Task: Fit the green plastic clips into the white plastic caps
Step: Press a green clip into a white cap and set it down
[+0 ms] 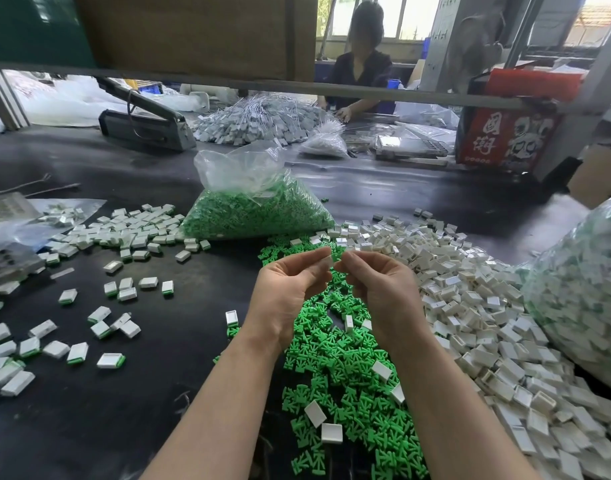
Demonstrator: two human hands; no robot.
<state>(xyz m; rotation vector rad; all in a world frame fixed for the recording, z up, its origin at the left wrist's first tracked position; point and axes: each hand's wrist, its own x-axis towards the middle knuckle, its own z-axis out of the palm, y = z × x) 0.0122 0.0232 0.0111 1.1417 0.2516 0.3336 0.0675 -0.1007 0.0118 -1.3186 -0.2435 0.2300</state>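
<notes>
Green clips [335, 368] lie in a big heap on the black table [151, 403], right under both hands, and a pile of white caps [477, 306] sits just beside them on the right. The left hand [290, 289] pinches one white cap [327, 260] with its curled fingers. The right hand [377, 285] has its fingertips pressed together against that cap, but I cannot tell what they hold.
</notes>
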